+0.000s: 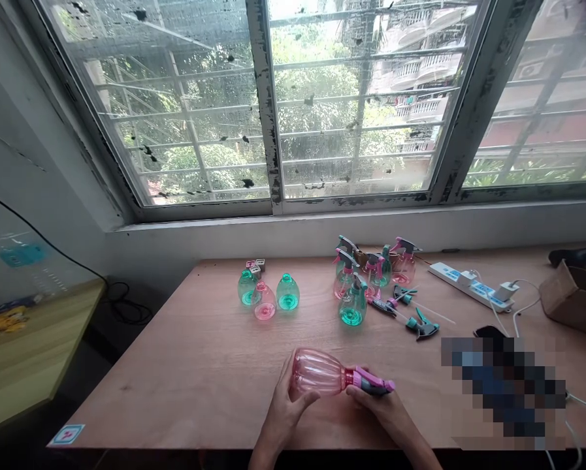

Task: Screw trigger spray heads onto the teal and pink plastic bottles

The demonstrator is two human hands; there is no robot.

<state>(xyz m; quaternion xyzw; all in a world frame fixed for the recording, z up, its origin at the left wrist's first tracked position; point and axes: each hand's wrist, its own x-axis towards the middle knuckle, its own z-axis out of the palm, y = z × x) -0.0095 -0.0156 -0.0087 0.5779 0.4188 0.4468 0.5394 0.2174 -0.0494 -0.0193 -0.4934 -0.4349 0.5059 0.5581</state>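
Observation:
A pink spray bottle (pixel 319 372) lies on its side between my hands, above the front part of the table. My left hand (pixel 287 408) wraps round its wide base, thumb along the lower side. My right hand (pixel 378 401) is closed round the pink and grey trigger head (pixel 371 380) at the bottle's neck; some of its fingers are hidden behind. Beyond them to the left stand bottles without spray heads: a pink bottle (pixel 264 301) and two green ones, one a green bottle (pixel 287 292). To the right, a green bottle with a trigger head (pixel 353 303) stands before several other spray bottles.
Loose trigger heads (pixel 423 324) with tubes lie right of the spray bottles. Small dark cubes (pixel 256 266) sit behind the left bottles. A white power strip (pixel 472 287) with cables, a cardboard box (pixel 574 300) and a blurred-out object (pixel 508 391) occupy the right side.

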